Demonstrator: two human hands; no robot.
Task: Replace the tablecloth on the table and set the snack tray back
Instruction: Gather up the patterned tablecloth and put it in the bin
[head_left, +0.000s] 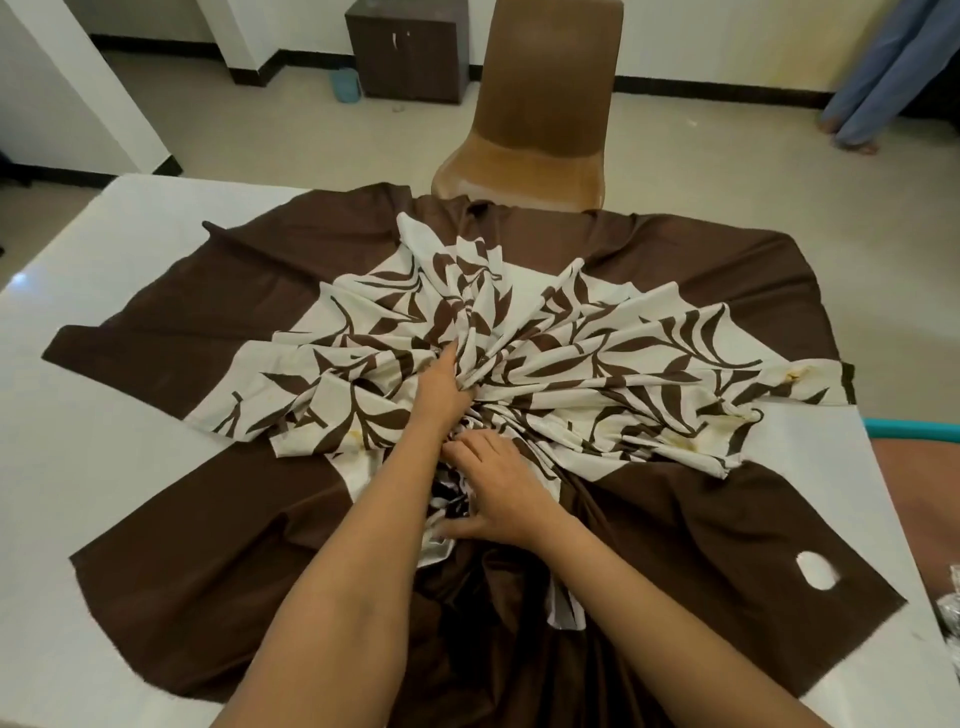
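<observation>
Cloth fills most of the head view — a brown tablecloth (218, 561) with a cream leaf-printed middle, drawn in folds toward one point on the white table (88, 457). Its brown border fans outward to the left, the far side and the right, while the near part spills over the table edge toward the person. Yellowish stains mark the printed part, and a hole in the brown border near the right edge lets the white table show through.

The left hand (441, 387) reaches further out, its fingers (451, 358) sunk into the gathered print and clenched on a bunch of it. The right hand (498, 493) lies just nearer the body, palm down, fingers curled over the knot of folds beside the left wrist; it seems to pinch fabric, though the fingertips are hidden in the creases. The two hands almost touch.

The folds radiate away from the hands, so the bulk of the cloth lies ahead and to either side, and the gather sits under the palms. By my reckoning the stained cloth is being bunched up for removal — a pull toward the body would draw it off.

A brown chair (540, 119) stands at the far side. No snack tray is in view.
</observation>
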